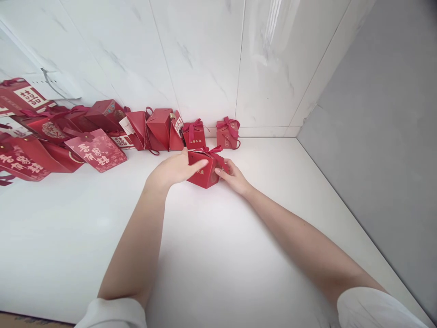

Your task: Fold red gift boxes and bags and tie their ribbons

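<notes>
A small red gift box [205,174] with gold lettering and a red ribbon bow on top sits on the white counter [211,255]. My left hand [177,167] rests over its left side and top, fingers wrapped onto it. From the right, my right hand [232,176] grips the box's right side with curled fingers. Both hands hold the box together.
Two more small ribboned red boxes [194,134] [228,133] stand against the marble wall behind. A row of red gift boxes and bags [99,148] runs along the wall to the left. A grey wall [382,150] borders the counter on the right.
</notes>
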A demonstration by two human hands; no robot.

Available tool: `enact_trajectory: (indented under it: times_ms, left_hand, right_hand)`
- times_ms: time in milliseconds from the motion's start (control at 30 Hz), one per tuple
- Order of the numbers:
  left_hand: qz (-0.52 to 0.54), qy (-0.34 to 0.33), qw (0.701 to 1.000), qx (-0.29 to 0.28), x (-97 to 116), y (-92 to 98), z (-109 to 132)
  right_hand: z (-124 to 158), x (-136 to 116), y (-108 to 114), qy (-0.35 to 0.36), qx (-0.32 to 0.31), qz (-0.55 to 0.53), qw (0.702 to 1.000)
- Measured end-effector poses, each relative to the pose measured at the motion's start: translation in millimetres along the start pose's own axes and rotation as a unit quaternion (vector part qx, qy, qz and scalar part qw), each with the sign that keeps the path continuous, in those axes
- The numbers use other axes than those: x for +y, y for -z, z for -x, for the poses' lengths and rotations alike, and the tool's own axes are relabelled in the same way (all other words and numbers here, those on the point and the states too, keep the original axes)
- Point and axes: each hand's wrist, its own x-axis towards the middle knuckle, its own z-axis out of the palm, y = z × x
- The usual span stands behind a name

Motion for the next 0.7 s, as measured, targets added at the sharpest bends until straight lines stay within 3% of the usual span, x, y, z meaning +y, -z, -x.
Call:
enact_trajectory:
  times_ms: [167,267,333,400,500,600,700]
  left_hand:
    - [-0.004,-0.005,1.000,0.014,15,-8.5,6]
    - [0.042,-0.027,0.998,0.029,4,-18.3,-10]
    - [0.138,-0.061,0.988,0.012,-5,-32.4,-26]
    - [0.265,-0.116,0.957,0.004,-11,-54.6,-41]
    - [0.391,-0.183,0.900,0.052,-15,-96.0,-56]
    - [0.450,-0.180,0.872,0.072,-18,-130.8,-67]
    - [0.527,-0.133,0.835,0.085,-25,-149.0,-78]
  right_hand:
    - [3,-1,-1,0.017,-0.022,0.086,0.996]
    - [3,-5,1,0.020,0.000,0.062,0.998]
    - [1,-7,4,0.025,0.021,0.015,0.999]
    - [-2,-7,8,0.029,0.028,-0.031,0.999]
    - [-6,-6,16,0.027,0.016,-0.055,0.998]
    - [-8,-4,19,0.019,0.018,-0.052,0.998]
    - [-8,-1,19,0.019,0.029,-0.036,0.999]
